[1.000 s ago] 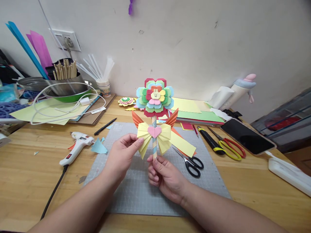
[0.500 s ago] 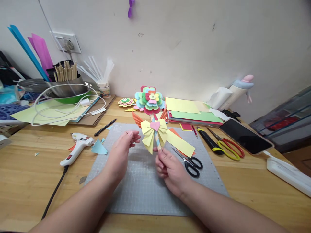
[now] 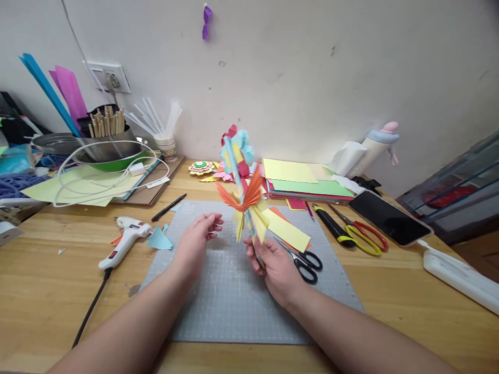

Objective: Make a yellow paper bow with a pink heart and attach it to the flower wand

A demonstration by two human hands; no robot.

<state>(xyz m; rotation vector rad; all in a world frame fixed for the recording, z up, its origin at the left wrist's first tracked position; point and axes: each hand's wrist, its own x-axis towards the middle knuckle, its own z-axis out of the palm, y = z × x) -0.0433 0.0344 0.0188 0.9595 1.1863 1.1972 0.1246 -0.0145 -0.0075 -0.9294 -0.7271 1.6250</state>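
My right hand (image 3: 271,262) is closed round the lower end of a striped paper stick, holding the paper flower wand (image 3: 249,200) upright above the grey cutting mat (image 3: 230,296). The wand is turned so its back and side show: a light blue and red flower head on top, orange pleated wings (image 3: 244,200) below it, and yellow pleated paper under those. To its left my left hand (image 3: 202,231) hovers over the mat, fingers loosely curled and apart, with nothing in them. Black-handled scissors (image 3: 309,266) and a yellow paper strip (image 3: 288,231) lie beside my right hand.
At the left are a white glue gun (image 3: 127,241), blue paper scraps (image 3: 159,239) and a black pen (image 3: 169,207). On the right lie a cutter (image 3: 334,227), red-and-yellow-handled scissors (image 3: 366,236) and a phone (image 3: 390,217). Stacked coloured paper (image 3: 307,184) rests near the wall.
The wand has been turned in my right hand from its front, with the pink heart, to its back and side. My left hand stays almost in place. The camera view has tilted up slightly.
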